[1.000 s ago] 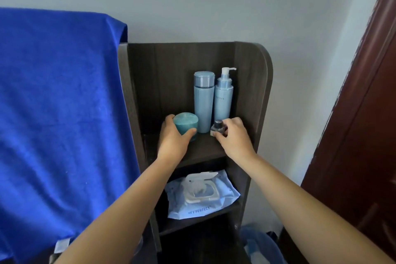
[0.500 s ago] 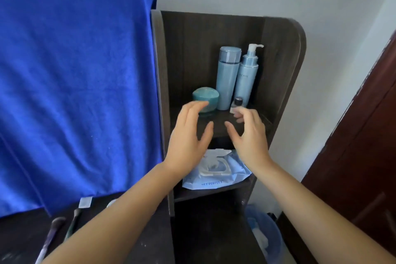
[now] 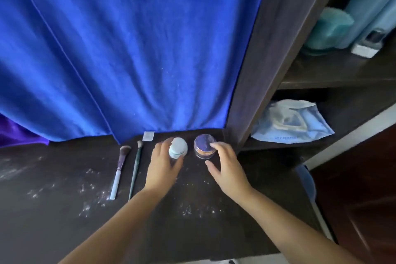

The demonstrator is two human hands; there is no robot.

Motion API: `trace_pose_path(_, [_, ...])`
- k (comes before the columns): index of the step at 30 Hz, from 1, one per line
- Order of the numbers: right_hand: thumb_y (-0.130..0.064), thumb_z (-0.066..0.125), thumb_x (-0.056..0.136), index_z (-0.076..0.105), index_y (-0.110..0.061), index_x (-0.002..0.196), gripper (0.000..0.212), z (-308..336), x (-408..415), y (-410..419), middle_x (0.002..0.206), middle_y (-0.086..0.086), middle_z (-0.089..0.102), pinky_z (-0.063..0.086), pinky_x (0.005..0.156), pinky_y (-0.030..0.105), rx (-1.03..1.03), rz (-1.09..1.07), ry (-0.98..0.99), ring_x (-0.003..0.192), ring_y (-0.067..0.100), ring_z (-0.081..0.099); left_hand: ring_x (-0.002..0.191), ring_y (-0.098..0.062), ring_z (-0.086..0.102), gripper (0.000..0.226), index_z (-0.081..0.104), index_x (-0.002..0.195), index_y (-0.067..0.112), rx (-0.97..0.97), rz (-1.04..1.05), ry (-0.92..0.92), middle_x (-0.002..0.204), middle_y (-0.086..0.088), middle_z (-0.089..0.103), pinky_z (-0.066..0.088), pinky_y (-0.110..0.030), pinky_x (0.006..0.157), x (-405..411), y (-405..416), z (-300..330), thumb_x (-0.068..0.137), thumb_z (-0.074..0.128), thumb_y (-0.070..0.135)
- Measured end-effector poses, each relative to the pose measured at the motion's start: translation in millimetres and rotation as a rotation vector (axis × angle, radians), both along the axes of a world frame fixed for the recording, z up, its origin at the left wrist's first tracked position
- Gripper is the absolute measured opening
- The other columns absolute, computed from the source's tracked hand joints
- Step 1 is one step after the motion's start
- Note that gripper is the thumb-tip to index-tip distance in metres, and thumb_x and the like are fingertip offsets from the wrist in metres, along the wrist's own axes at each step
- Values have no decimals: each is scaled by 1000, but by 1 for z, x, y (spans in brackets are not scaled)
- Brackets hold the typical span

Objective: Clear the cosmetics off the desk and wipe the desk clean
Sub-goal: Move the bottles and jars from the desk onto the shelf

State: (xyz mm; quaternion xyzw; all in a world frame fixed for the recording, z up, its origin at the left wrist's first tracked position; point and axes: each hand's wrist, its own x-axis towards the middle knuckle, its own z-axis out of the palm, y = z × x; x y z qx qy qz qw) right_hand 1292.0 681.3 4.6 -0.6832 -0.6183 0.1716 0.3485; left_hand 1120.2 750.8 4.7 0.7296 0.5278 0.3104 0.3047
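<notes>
On the dark desk (image 3: 64, 227), close to the hanging blue cloth, stand a pale-blue-capped jar (image 3: 178, 147) and a purple-lidded jar (image 3: 204, 148). My left hand (image 3: 161, 169) wraps the pale-capped jar, fingers on its left side and thumb under its front. My right hand (image 3: 228, 168) is spread beside the purple-lidded jar, with the index fingertip on the lid's rim and the thumb apart below it. Two makeup brushes (image 3: 121, 169) (image 3: 135, 170) lie left of my hands. White powder (image 3: 90, 191) is scattered over the desk.
A blue cloth (image 3: 128, 49) hangs behind the desk. The dark shelf unit (image 3: 267, 60) on the right holds a teal jar (image 3: 330, 30), blue bottles (image 3: 368, 6) and a small bottle (image 3: 370, 44); a wet-wipes pack (image 3: 291, 122) lies below. A blue bin (image 3: 307, 180) and brown door (image 3: 364, 188) stand at right.
Both hands left the teal jar and small bottle on the shelf and came down to the desk. The view dropped with them; the hands now meet the two jars there.
</notes>
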Motion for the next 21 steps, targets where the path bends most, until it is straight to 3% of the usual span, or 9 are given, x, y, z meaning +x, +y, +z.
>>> trace_pose_path(2, [-18,66,80,48,-4,120,46,-16,-11,12,125,15,51,46,98,41,18,-68,-13,118,28,51,113,-25,47,49,48,123,10,-35,2,-13,118,-6,50,46,-44,92,-2,6,-16,79,69,15])
trace_pose_path(6, [-15,71,77,43,-13,122,53,-24,-41,31,126,14,53,43,100,32,110,-105,-86,119,20,45,116,-24,47,53,46,126,11,-95,15,-24,123,-6,49,47,-45,92,-11,16,-37,79,69,18])
trace_pose_path(12, [-19,75,73,44,-1,129,66,-40,-37,64,137,23,42,38,103,44,8,-403,-99,125,38,42,124,-22,38,70,35,137,13,-156,-54,29,135,-5,43,37,-33,97,4,37,-44,78,70,29])
trace_pose_path(15, [-22,76,74,43,-1,129,68,-50,-26,66,130,23,44,42,100,45,-72,-352,-37,120,38,45,124,-22,37,67,34,138,13,-147,-95,100,134,-6,43,36,-34,95,13,46,-47,82,65,32])
trace_pose_path(21, [-18,78,70,39,-10,132,74,-47,-18,58,127,13,42,40,96,34,-108,-267,-24,118,28,45,119,-23,41,58,41,129,13,-136,-139,122,126,-6,49,41,-37,89,6,47,-44,82,66,34])
